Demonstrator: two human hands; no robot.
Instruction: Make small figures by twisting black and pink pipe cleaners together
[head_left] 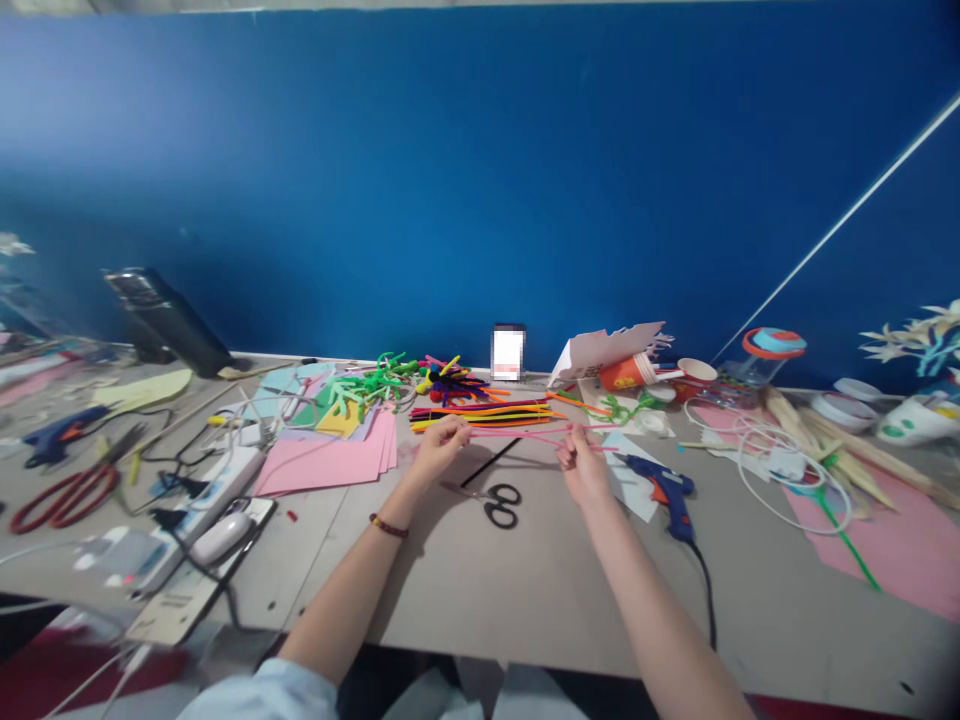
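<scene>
Several pink pipe cleaners stretch between my two hands above the table. My left hand is closed on their left ends. On the other side my right hand pinches them, and their right ends stick out past the fingers. Below, between my hands, black-handled scissors lie on the table beside a thin black strip. Just behind my hands rests a row of orange, yellow and dark red pipe cleaners.
Pink paper sheets lie left, near a power strip and red-handled scissors. A blue glue gun with its cord is on the right. Behind stand a phone and a tipped paper cup. A blue partition closes the back.
</scene>
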